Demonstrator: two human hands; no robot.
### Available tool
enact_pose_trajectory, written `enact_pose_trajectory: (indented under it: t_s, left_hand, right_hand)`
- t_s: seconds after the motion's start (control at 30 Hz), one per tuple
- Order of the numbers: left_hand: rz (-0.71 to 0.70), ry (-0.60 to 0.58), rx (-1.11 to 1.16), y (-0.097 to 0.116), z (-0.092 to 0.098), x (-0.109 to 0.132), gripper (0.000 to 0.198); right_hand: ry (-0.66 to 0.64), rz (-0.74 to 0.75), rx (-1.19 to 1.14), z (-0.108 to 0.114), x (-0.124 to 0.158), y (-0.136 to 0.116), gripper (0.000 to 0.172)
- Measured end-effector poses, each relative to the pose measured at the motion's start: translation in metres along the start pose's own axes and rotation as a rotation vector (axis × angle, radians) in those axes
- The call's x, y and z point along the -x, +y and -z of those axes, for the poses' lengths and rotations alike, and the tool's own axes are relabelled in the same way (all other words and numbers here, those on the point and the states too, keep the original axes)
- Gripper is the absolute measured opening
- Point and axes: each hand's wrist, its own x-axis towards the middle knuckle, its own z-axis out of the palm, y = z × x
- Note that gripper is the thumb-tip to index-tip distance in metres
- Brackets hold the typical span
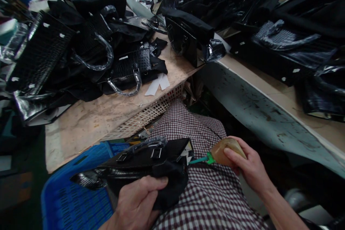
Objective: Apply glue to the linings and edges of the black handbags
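My left hand (138,201) grips the dark cloth of a black bag (134,161), which lies across my lap with two buckles and a plastic-wrapped handle on its upper side. In my right hand (249,165) is a squeeze bottle (225,151) of yellowish-brown stuff, its fingers wrapped round the body. The bottle's green collar and thin teal nozzle point left, and the nozzle tip is at the bag's right end, by an opening with pale edges. Whether the tip touches the bag I cannot tell.
Below left stands a blue basket (78,194). Black bags (94,39) crowd the left worktable (88,125), with white paper strips (157,83) near its edge. More bags (291,50) lie on the right bench (258,82). A cream basket (145,113) sits beneath the table.
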Motion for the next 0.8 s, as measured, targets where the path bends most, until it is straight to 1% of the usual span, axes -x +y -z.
enact_pose_trajectory:
  t_s: [0.07,0.2,0.37,0.43,0.53,0.63,0.8]
  left_hand:
    - [-0.003,0.008,-0.006,-0.001,-0.001,-0.001,0.023]
    - [-0.025,-0.051,-0.018,-0.004,0.000,-0.002,0.020]
    - [-0.052,-0.011,-0.029,-0.008,-0.003,0.001,0.023]
    - [-0.017,-0.006,0.006,-0.008,-0.004,0.001,0.021]
    - [0.020,-0.012,0.045,-0.007,-0.006,-0.001,0.020]
    - [0.028,-0.016,0.072,-0.007,-0.006,-0.003,0.019]
    - [0.030,-0.018,0.082,-0.007,-0.005,-0.004,0.020]
  right_hand:
    - [-0.035,-0.011,-0.053,0.000,0.003,0.000,0.055]
    - [-0.088,-0.026,-0.149,0.001,0.010,0.003,0.053]
    - [-0.098,-0.068,-0.196,0.000,0.015,0.007,0.053]
    - [-0.100,-0.077,-0.194,0.001,0.013,0.010,0.053]
    - [-0.068,-0.058,-0.139,0.004,0.007,0.012,0.054]
    - [-0.018,-0.026,-0.040,0.006,0.000,0.010,0.056]
    - [0.081,0.041,0.117,0.006,-0.009,0.004,0.053]
